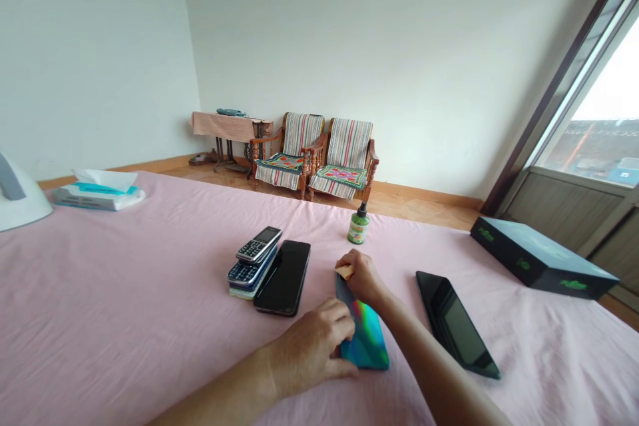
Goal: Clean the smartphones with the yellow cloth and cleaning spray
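Note:
A phone with a shiny blue-green iridescent back (367, 339) lies on the pink cloth (150, 319). My left hand (317, 346) rests against its left edge, fingers bent and apart at thumb and forefinger. At the phone's far end my right hand (362, 276) is closed on a small orange-tan cloth or pad (345, 271), pressed to the phone's back. Left of them lies a black phone (287, 279), screen up, beside a stack of phones with a silver keypad phone (259, 244) on top. A black tablet (456, 323) lies to the right.
Beyond my hands stands a green bottle (358, 226) with a black top. A black box (539, 256) sits at the right. At the left are a tissue pack (100, 196) and a white object (22, 196). Two chairs (344, 153) stand past the far edge.

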Tool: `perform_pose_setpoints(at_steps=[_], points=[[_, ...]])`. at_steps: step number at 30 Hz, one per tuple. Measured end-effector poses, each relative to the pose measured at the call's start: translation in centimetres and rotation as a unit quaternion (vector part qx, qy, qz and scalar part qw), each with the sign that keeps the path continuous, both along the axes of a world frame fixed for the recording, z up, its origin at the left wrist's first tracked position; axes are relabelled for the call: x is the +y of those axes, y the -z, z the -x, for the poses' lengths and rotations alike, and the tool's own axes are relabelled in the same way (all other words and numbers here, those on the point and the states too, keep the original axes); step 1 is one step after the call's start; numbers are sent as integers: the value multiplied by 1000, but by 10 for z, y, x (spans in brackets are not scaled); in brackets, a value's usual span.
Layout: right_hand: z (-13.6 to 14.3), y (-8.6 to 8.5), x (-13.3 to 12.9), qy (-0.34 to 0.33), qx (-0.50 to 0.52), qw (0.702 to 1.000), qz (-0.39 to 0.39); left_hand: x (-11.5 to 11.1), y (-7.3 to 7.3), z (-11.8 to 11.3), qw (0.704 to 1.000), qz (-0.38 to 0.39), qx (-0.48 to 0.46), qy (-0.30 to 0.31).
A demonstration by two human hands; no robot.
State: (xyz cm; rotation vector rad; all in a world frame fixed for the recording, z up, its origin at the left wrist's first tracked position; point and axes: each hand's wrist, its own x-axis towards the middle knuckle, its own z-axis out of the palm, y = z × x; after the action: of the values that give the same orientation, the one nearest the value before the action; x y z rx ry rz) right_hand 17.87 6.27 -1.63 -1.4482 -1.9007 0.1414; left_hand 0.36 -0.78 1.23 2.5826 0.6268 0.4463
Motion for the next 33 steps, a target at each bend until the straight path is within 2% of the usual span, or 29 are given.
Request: perform_pose_setpoints(at_steps=[6, 15, 22, 33], points=[[-9, 2, 4, 6, 6, 1000, 3, 2, -1, 0, 1000, 5, -2, 18], [-16, -6, -15, -82, 21, 996, -2, 4, 0, 2, 1000, -7, -10, 28], [-14, -1, -3, -72, 24, 997, -6, 3, -1, 2, 1000, -10, -9, 13], [-12, -3, -7, -100, 3, 995, 4, 5, 1, 2, 1000, -18, -18, 14]])
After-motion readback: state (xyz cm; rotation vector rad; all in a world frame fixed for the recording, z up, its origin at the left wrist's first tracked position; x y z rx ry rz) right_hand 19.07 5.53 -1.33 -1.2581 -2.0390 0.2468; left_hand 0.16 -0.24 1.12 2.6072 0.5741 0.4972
